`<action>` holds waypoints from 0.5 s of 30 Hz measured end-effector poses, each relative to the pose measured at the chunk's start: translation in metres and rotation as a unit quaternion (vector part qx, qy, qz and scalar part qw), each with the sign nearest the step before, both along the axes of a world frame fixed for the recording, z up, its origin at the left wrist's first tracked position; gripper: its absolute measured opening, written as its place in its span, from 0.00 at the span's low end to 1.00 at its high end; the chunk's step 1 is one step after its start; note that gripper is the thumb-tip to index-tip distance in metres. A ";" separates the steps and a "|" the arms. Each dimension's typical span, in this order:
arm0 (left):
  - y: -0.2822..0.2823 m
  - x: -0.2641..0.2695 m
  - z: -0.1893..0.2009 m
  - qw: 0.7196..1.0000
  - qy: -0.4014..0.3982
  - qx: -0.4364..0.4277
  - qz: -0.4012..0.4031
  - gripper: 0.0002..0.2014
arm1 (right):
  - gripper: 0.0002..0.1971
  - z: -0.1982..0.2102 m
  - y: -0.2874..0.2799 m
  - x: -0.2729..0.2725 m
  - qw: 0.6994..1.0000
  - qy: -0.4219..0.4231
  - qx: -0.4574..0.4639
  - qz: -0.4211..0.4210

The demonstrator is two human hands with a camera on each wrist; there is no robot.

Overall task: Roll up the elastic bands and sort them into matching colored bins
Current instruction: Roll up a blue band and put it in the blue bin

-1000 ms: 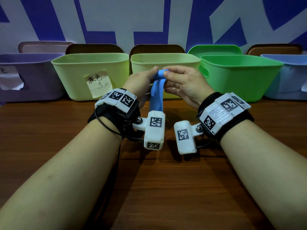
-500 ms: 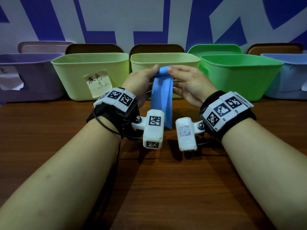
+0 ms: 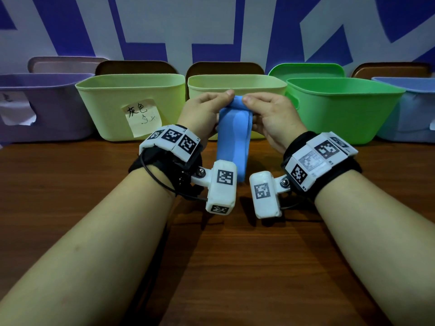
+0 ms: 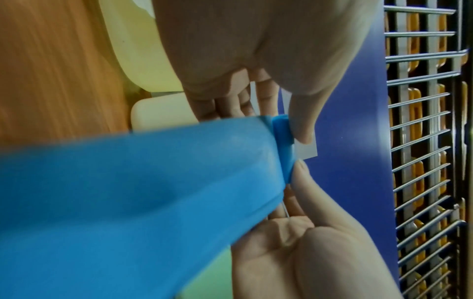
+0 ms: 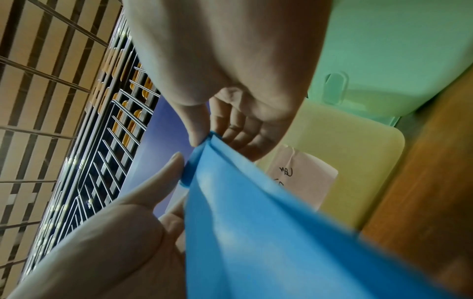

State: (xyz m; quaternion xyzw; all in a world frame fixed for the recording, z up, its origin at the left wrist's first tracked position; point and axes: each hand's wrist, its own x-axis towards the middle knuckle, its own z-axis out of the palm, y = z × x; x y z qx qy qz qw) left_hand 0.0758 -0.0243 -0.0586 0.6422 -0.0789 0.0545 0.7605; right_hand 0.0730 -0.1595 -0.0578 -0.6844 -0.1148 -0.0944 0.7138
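Observation:
A blue elastic band (image 3: pixel 233 140) hangs from both hands down to the wooden table (image 3: pixel 70 184), in front of the pale yellow bin (image 3: pixel 259 82). Its top edge is curled into a small roll (image 4: pixel 281 137). My left hand (image 3: pixel 224 96) pinches the roll's left end between thumb and fingers, and my right hand (image 3: pixel 249 100) pinches the right end. In the left wrist view the left hand (image 4: pixel 289 129) has its thumb on the roll. The right wrist view shows the right hand (image 5: pixel 204 139) pinching the band (image 5: pixel 256 232). The band's lower end is hidden behind the wrist cameras.
A row of bins stands along the back of the table: purple (image 3: pixel 47 109), yellow-green with a handwritten note (image 3: pixel 106 104), pale yellow, green (image 3: pixel 341 109) and light blue (image 3: pixel 414 114). Lids lean against the wall behind them. Bare wood lies between me and the bins.
The band went from a narrow twisted strip to a flat sheet, and its top edge is now curled into a small roll. Both hands stayed at about the same spot.

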 end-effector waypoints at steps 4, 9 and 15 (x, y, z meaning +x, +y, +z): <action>0.000 -0.002 0.001 1.000 -0.002 0.004 -0.015 0.03 | 0.07 0.000 -0.001 0.000 1.000 -0.008 0.003 -0.002; 0.002 0.004 -0.002 0.999 -0.011 -0.001 0.032 0.08 | 0.14 -0.002 0.002 0.000 1.000 -0.006 -0.012 0.026; 0.002 0.007 -0.003 0.998 -0.007 0.000 0.059 0.14 | 0.16 -0.001 0.003 -0.003 0.997 -0.010 -0.045 0.062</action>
